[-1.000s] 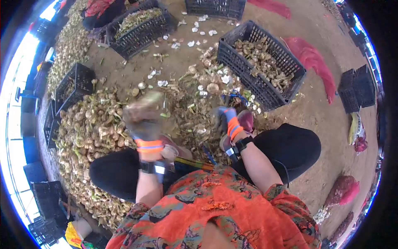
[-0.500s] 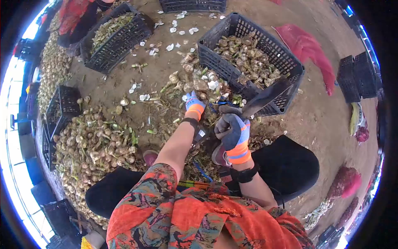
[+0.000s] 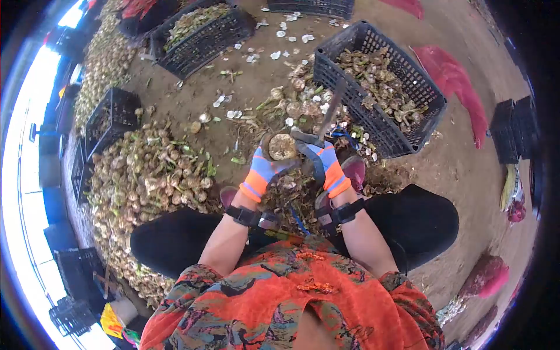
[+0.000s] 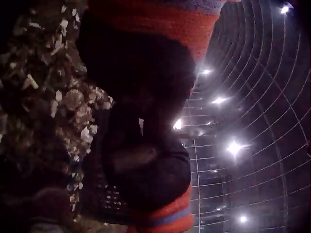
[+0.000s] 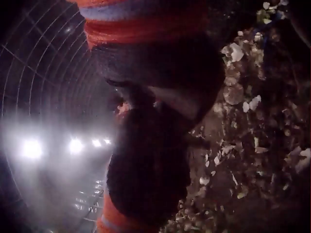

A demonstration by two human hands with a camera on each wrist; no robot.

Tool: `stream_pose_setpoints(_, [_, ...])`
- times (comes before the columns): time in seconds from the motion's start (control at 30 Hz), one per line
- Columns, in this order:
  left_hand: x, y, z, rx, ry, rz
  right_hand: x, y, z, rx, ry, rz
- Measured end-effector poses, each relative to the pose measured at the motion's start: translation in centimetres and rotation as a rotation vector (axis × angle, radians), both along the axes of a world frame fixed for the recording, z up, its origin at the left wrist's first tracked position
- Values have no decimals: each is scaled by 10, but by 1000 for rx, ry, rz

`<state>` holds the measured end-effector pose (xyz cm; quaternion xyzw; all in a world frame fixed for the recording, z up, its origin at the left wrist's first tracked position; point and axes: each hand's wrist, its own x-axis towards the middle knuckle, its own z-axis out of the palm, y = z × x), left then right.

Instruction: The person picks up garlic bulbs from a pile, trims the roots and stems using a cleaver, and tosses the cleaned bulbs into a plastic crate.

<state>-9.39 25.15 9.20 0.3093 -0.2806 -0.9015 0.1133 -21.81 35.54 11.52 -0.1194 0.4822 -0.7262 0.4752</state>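
In the head view my gloved left hand grips a garlic bulb, its pale round face turned up. Close beside it my gloved right hand holds a knife, the dark blade pointing forward past the black crate's corner. The right fingertips are right at the bulb's edge. Both wrist views are dark: the left hand and the right hand show mostly as shadowed gloves. Below the hands lie dry leaves and trimmings between the shoes.
A large heap of garlic lies to the left. Ahead on the right stands a black crate part filled with trimmed bulbs, with loose bulbs beside it. Another crate is farther off, and a red mesh sack lies at right.
The left hand went from over the heap to the loose bulbs ahead, then drew back and now holds a garlic bulb beside the right hand. The knife has swung to point more straight ahead.
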Motion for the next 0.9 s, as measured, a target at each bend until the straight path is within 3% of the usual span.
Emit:
stream_pose_setpoints(0.07, [13,-6,15,62,207,59,3,0,5,41,259,134])
stream_pose_setpoints(0.1, [20,-8,48,454,265,44,10,2,12,40,266,154])
stream_pose_setpoints(0.13, [33,-10,38,453,274,60,16,4,27,234,624,278])
stream_pose_setpoints(0.2, [52,-11,12,-797,-28,191,25,14,62,627,1345,500])
stream_pose_setpoints(0.23, [56,-9,24,-794,-21,199,36,19,81,601,1403,568])
stream_pose_setpoints(0.27, [59,-10,37,-411,56,196,43,20,85,602,1417,568])
stream_pose_setpoints(0.33, [64,-12,62,357,200,164,55,21,90,559,1560,767])
stream_pose_setpoints(0.4, [70,-20,24,356,96,173,58,17,91,576,1576,820])
stream_pose_setpoints(0.47, [74,-17,10,-998,-360,84,59,13,92,609,1593,919])
stream_pose_setpoints(0.5, [75,-8,40,-1192,-447,-27,60,14,93,624,1577,917])
stream_pose_setpoints(0.53, [72,-4,46,-1192,-445,-29,60,15,92,627,1576,916])
stream_pose_setpoints(0.6, [63,0,52,-263,-190,317,58,14,83,630,1546,927])
stream_pose_setpoints(0.63, [64,0,49,-263,-192,314,56,16,75,632,1542,927])
stream_pose_setpoints(0.7, [68,4,48,35,335,213,51,17,68,622,1572,872])
stream_pose_setpoints(0.73, [67,7,50,33,335,214,50,15,69,619,1572,871])
stream_pose_setpoints(0.8, [63,14,55,-676,-109,167,50,12,73,755,1412,1067])
stream_pose_setpoints(0.83, [64,12,54,-673,-112,161,49,13,73,758,1404,1067])
stream_pose_setpoints(0.9, [73,6,52,-1063,-273,-11,50,14,69,718,1430,1023])
